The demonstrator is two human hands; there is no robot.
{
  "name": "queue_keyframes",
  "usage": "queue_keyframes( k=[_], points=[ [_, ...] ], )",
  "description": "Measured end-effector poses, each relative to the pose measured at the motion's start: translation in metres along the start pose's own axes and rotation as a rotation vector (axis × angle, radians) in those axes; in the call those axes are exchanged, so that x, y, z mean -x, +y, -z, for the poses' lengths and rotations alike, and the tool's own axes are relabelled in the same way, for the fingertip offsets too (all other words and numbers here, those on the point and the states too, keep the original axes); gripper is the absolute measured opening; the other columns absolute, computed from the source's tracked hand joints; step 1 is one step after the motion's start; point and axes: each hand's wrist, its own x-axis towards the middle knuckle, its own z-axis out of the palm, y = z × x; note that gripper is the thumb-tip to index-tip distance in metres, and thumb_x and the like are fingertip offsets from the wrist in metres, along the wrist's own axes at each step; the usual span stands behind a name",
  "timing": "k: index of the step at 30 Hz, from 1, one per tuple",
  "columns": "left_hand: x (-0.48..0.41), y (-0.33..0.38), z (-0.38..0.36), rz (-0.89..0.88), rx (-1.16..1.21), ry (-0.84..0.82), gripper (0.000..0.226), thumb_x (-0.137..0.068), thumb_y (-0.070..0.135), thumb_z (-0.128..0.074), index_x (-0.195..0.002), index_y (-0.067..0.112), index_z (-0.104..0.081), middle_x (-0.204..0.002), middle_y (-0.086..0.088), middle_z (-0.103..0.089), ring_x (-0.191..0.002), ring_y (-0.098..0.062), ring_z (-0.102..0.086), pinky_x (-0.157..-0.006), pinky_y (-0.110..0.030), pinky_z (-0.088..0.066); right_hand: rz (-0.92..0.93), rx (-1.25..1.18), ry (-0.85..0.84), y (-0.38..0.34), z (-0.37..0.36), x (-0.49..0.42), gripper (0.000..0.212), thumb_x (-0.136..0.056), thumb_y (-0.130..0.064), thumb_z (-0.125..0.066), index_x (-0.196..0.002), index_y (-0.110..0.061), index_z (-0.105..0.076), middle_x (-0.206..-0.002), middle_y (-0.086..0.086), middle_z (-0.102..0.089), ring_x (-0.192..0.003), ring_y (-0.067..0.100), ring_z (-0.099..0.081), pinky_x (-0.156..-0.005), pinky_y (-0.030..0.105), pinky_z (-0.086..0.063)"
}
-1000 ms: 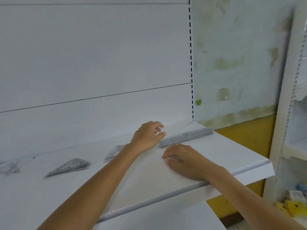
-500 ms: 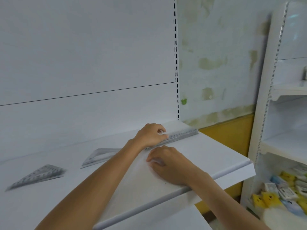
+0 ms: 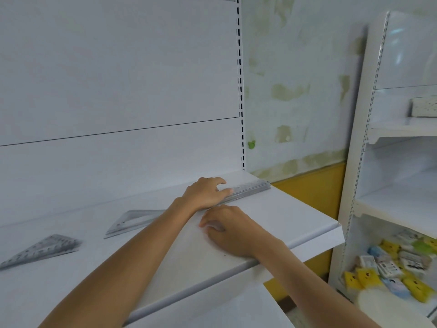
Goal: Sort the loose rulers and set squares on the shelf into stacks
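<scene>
1. The left hand [image 3: 205, 194] is reaching to the back of the shelf [image 3: 283, 216]. Its thumb and fingers are curled round the near end of the ruler stack [image 3: 250, 187], so it's gripping that.
2. The ruler stack lies flat along the back edge of the shelf and runs off to the right from the left hand's fingertips, nearly up against the back panel [image 3: 118, 91].
3. The right hand [image 3: 234, 230] sits just in front of the left one, knuckles up, with its fingers tucked under against the shelf. Honestly can't tell if there's anything under those fingers or if it's just resting there.
4. Left of the left forearm there's a clear set square [image 3: 134, 221] lying flat, partly hidden behind the arm.
5. Further left, well away from both hands, a stack of set squares [image 3: 42, 248] lies flat too. It's a bit blurry.
6. Off to the right of the right hand is a side shelving unit [image 3: 354, 162]. Small colourful packets [image 3: 397, 268] are piled on its lower level.
</scene>
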Motion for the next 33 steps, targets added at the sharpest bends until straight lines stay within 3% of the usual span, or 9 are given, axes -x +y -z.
queue_keyframes(
  k=[4,8,12,15,19,23,27,33],
  points=[
    [0.020,-0.011,0.014,-0.002,0.018,0.098,0.045,-0.089,0.052,-0.045,-0.128,0.029,-0.048,-0.123,0.002,-0.057,-0.113,-0.018,-0.052,-0.090,-0.033,-0.039,-0.020,0.010,0.000,0.001,0.002,0.002,0.027,-0.090,-0.014,-0.043,-0.107,-0.009,-0.064,-0.113,0.005,-0.064,-0.106,0.021,-0.055,-0.089,0.022,-0.040],
    [0.069,-0.048,0.041,-0.015,0.058,0.128,0.036,-0.089,0.042,-0.050,-0.122,0.027,-0.053,-0.112,0.005,-0.058,-0.103,-0.015,-0.055,-0.092,-0.034,-0.044,-0.081,-0.063,0.119,0.001,0.008,0.004,0.036,-0.090,-0.012,-0.047,-0.124,-0.018,-0.057,-0.122,-0.001,-0.061,-0.106,0.012,-0.055,-0.093,0.017,-0.039],
    [0.138,-0.109,0.074,-0.001,0.072,0.207,0.026,-0.089,0.033,-0.055,-0.113,0.025,-0.060,-0.098,0.010,-0.059,-0.090,-0.007,-0.057,-0.083,-0.026,-0.045,-0.093,0.021,0.196,-0.020,0.000,-0.004,0.036,-0.091,-0.012,-0.047,-0.125,-0.019,-0.056,-0.121,-0.001,-0.061,-0.109,0.014,-0.055,-0.096,0.024,-0.040],
    [0.196,-0.157,0.102,0.074,0.052,0.263,0.022,-0.089,0.029,-0.056,-0.109,0.023,-0.063,-0.097,0.008,-0.061,-0.086,-0.006,-0.057,-0.078,-0.021,-0.042,-0.019,-0.018,0.245,-0.070,-0.028,-0.028,0.033,-0.089,-0.011,-0.049,-0.121,-0.015,-0.058,-0.114,0.003,-0.064,-0.104,0.017,-0.057,-0.094,0.029,-0.042],
    [0.282,-0.221,0.143,0.180,0.002,0.340,0.020,-0.088,0.027,-0.057,-0.105,0.022,-0.065,-0.093,0.011,-0.061,-0.082,-0.002,-0.056,-0.076,-0.020,-0.041,0.104,-0.071,0.191,-0.166,-0.085,-0.061,0.033,-0.089,-0.013,-0.049,-0.121,-0.016,-0.057,-0.114,0.001,-0.063,-0.106,0.016,-0.055,-0.093,0.029,-0.041],
    [0.364,-0.277,0.180,0.289,-0.027,0.416,0.015,-0.087,0.024,-0.060,-0.099,0.022,-0.068,-0.091,0.012,-0.063,-0.076,0.007,-0.055,-0.068,-0.004,-0.038,0.203,-0.084,0.122,-0.254,-0.133,-0.082,0.035,-0.090,-0.016,-0.049,-0.124,-0.018,-0.055,-0.118,0.000,-0.061,-0.109,0.016,-0.053,-0.094,0.031,-0.042],
    [0.451,-0.331,0.207,0.396,-0.044,0.462,0.015,-0.086,0.018,-0.061,-0.100,0.018,-0.069,-0.094,0.005,-0.065,-0.081,-0.004,-0.059,-0.077,-0.016,-0.041,0.317,-0.099,0.071,-0.342,-0.179,-0.093,0.035,-0.090,-0.017,-0.048,-0.125,-0.017,-0.054,-0.119,0.002,-0.061,-0.109,0.019,-0.054,-0.092,0.032,-0.042],
    [0.546,-0.386,0.243,0.495,-0.054,0.515,0.016,-0.088,0.019,-0.060,-0.102,0.016,-0.067,-0.097,0.004,-0.064,-0.082,-0.002,-0.056,-0.068,-0.004,-0.036,0.360,-0.107,-0.093,-0.426,-0.228,-0.098,0.036,-0.090,-0.022,-0.052,-0.125,-0.018,-0.053,-0.123,0.004,-0.058,-0.113,0.020,-0.053,-0.093,0.030,-0.041]
  ],
)
